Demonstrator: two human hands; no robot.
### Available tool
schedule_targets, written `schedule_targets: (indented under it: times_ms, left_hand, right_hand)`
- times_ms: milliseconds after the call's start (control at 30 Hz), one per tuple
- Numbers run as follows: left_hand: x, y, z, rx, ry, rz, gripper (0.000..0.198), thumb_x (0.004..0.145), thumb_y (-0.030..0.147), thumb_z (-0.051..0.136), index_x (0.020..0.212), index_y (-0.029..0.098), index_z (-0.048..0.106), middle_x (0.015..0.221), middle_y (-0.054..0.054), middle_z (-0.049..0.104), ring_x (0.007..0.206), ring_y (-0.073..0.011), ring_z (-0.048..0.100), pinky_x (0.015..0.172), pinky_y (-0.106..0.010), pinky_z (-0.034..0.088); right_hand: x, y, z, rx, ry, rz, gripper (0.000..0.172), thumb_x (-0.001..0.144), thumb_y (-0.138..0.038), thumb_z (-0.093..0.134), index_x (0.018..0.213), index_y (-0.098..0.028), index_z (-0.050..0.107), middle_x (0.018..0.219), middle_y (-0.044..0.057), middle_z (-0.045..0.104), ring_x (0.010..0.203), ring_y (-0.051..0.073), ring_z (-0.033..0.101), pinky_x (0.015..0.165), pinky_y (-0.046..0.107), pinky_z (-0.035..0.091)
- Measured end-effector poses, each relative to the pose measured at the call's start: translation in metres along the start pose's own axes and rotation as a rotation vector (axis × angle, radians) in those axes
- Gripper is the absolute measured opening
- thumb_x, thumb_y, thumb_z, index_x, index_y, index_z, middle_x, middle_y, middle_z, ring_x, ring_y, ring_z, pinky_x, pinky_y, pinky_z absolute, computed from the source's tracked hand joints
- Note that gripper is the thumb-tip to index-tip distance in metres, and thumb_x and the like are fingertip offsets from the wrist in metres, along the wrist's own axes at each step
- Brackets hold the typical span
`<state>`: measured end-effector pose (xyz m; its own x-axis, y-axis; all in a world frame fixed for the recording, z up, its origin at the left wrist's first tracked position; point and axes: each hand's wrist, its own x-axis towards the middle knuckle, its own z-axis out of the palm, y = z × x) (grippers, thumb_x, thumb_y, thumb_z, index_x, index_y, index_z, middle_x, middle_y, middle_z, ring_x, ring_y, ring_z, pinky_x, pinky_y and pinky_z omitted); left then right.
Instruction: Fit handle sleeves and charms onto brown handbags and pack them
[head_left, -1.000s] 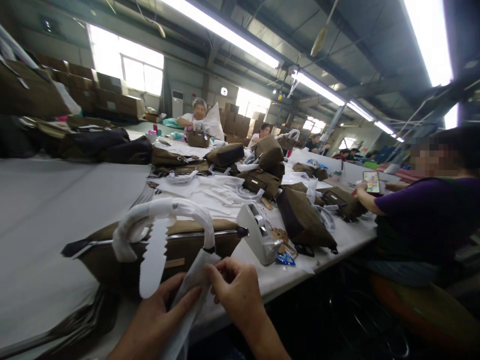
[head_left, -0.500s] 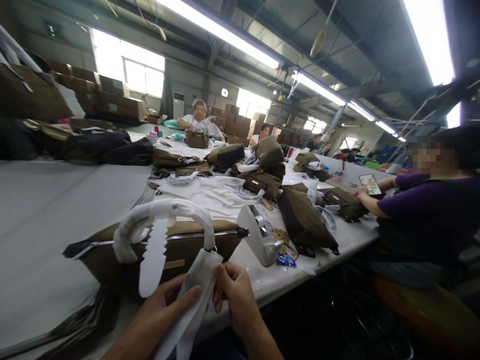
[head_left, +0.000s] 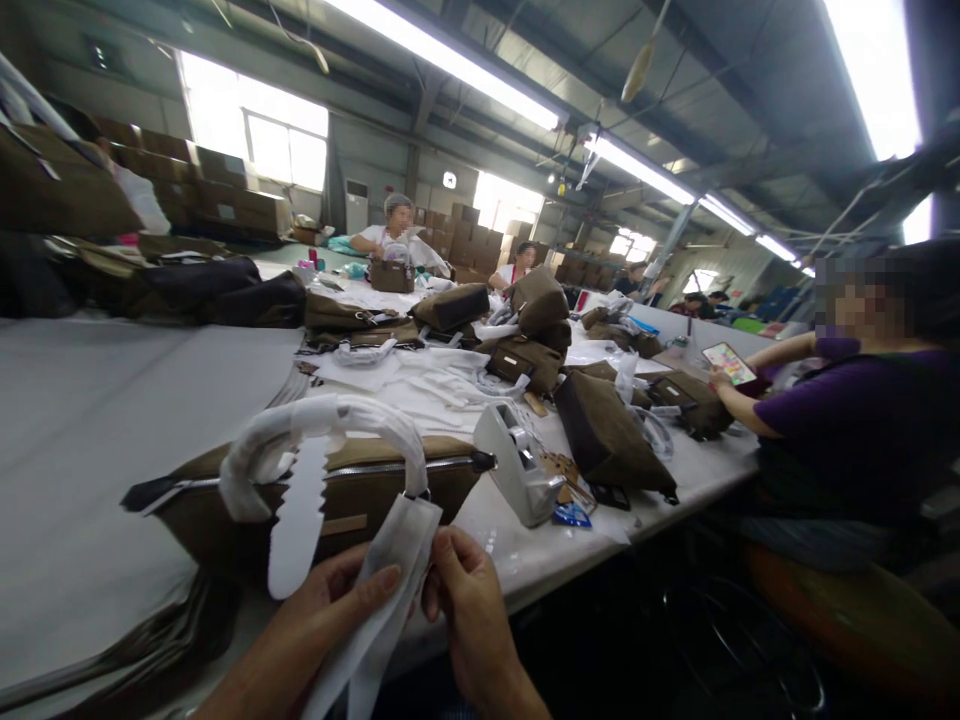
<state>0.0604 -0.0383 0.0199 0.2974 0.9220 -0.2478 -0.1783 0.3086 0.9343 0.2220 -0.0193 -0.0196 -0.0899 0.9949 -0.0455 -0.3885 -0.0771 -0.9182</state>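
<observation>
An olive-brown zip-top handbag [head_left: 300,500] lies in front of me on the white table, its curved handles [head_left: 375,415] wrapped in white film. A white strip with a serrated edge [head_left: 298,520] hangs from the handle. From a ring at the handle's end a white wrapped strap [head_left: 397,570] runs down toward me. My left hand [head_left: 337,600] is closed around this strap, thumb on top. My right hand [head_left: 461,580] pinches the strap's right edge just below the ring; its fingertips are partly hidden.
Right of the bag stands a grey tape dispenser [head_left: 517,470], with a blue packet [head_left: 571,514] beside it. More brown bags [head_left: 611,430] are heaped across the table. A co-worker in a purple shirt [head_left: 847,400] holds a tablet [head_left: 729,364] at the right. Another co-worker [head_left: 394,245] handles a bag farther back.
Both hands keep hold of the strap and have hardly shifted. At the right, the co-worker's tablet has tilted and moved slightly left.
</observation>
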Motion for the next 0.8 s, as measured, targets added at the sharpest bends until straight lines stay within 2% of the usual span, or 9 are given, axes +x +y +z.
schedule_targets:
  times_ms: [133, 267, 333, 433, 500, 567, 633, 733, 800]
  left_hand:
    - [-0.001, 0.001, 0.002, 0.041, 0.030, 0.024, 0.050, 0.081, 0.058, 0.078, 0.105, 0.014, 0.077, 0.090, -0.006, 0.074, 0.083, -0.0227, 0.063, 0.073, -0.028, 0.049]
    - [0.001, -0.002, 0.006, 0.012, 0.078, 0.015, 0.049, 0.080, 0.059, 0.078, 0.102, 0.015, 0.074, 0.086, -0.006, 0.075, 0.074, -0.0217, 0.066, 0.065, -0.027, 0.050]
    - [0.004, -0.005, 0.007, 0.017, 0.082, 0.026, 0.047, 0.080, 0.058, 0.078, 0.101, 0.016, 0.072, 0.087, -0.004, 0.074, 0.078, -0.0227, 0.068, 0.069, -0.028, 0.052]
    - [0.010, -0.014, 0.007, 0.070, 0.123, 0.070, 0.048, 0.079, 0.059, 0.077, 0.102, 0.017, 0.071, 0.088, -0.003, 0.075, 0.087, -0.0247, 0.069, 0.076, -0.029, 0.054]
    - [0.014, -0.020, 0.006, 0.173, 0.171, 0.128, 0.049, 0.080, 0.062, 0.074, 0.101, 0.018, 0.072, 0.090, -0.004, 0.077, 0.088, -0.0257, 0.070, 0.076, -0.029, 0.054]
    - [0.017, -0.025, 0.007, 0.342, 0.244, 0.196, 0.047, 0.083, 0.063, 0.070, 0.099, 0.019, 0.073, 0.089, -0.004, 0.078, 0.087, -0.0261, 0.070, 0.074, -0.029, 0.053]
    - [0.020, -0.028, 0.008, 0.499, 0.322, 0.260, 0.043, 0.087, 0.060, 0.066, 0.099, 0.020, 0.073, 0.087, -0.003, 0.078, 0.084, -0.0254, 0.071, 0.073, -0.028, 0.052]
    - [0.023, -0.029, 0.010, 0.621, 0.382, 0.329, 0.039, 0.089, 0.057, 0.064, 0.099, 0.021, 0.073, 0.086, -0.001, 0.078, 0.082, -0.0247, 0.072, 0.075, -0.028, 0.053]
    - [0.023, -0.029, 0.008, 0.648, 0.382, 0.347, 0.039, 0.088, 0.057, 0.064, 0.100, 0.022, 0.074, 0.091, -0.002, 0.080, 0.088, -0.0264, 0.074, 0.080, -0.029, 0.055]
  right_hand:
    - [-0.008, 0.002, -0.002, -0.092, 0.010, -0.036, 0.053, 0.088, -0.067, 0.069, 0.092, -0.014, 0.062, 0.061, -0.005, 0.054, 0.043, 0.002, 0.038, 0.043, 0.016, 0.026]
    - [-0.028, 0.030, -0.009, -0.147, -0.121, 0.093, 0.067, 0.070, -0.073, 0.081, 0.097, -0.018, 0.055, 0.060, -0.006, 0.057, 0.036, 0.004, 0.041, 0.034, 0.016, 0.026]
    - [-0.037, 0.043, -0.008, -0.147, -0.154, 0.157, 0.070, 0.064, -0.069, 0.086, 0.101, -0.018, 0.057, 0.067, -0.003, 0.063, 0.038, 0.005, 0.042, 0.034, 0.016, 0.029]
    - [-0.043, 0.047, 0.004, -0.258, -0.086, 0.090, 0.049, 0.071, -0.049, 0.088, 0.100, -0.018, 0.063, 0.078, 0.001, 0.068, 0.051, 0.010, 0.055, 0.046, 0.020, 0.041]
    - [-0.044, 0.042, 0.013, -0.391, -0.036, -0.040, 0.032, 0.076, -0.032, 0.083, 0.101, -0.018, 0.067, 0.086, 0.004, 0.071, 0.069, 0.017, 0.064, 0.063, 0.025, 0.051]
    - [-0.047, 0.039, 0.018, -0.431, -0.023, -0.120, 0.030, 0.077, -0.026, 0.080, 0.105, -0.018, 0.069, 0.090, 0.005, 0.072, 0.078, 0.019, 0.066, 0.071, 0.028, 0.053]
    - [-0.051, 0.041, 0.016, -0.329, -0.065, -0.082, 0.034, 0.080, -0.037, 0.079, 0.106, -0.018, 0.069, 0.080, 0.003, 0.068, 0.067, 0.016, 0.061, 0.062, 0.026, 0.051]
    - [-0.058, 0.052, 0.007, -0.138, -0.139, 0.056, 0.055, 0.084, -0.066, 0.071, 0.104, -0.016, 0.065, 0.060, -0.001, 0.059, 0.046, 0.011, 0.048, 0.046, 0.022, 0.040]
    - [-0.059, 0.057, 0.000, -0.152, -0.106, 0.102, 0.058, 0.083, -0.073, 0.068, 0.095, -0.016, 0.063, 0.053, -0.003, 0.054, 0.041, 0.009, 0.043, 0.043, 0.021, 0.035]
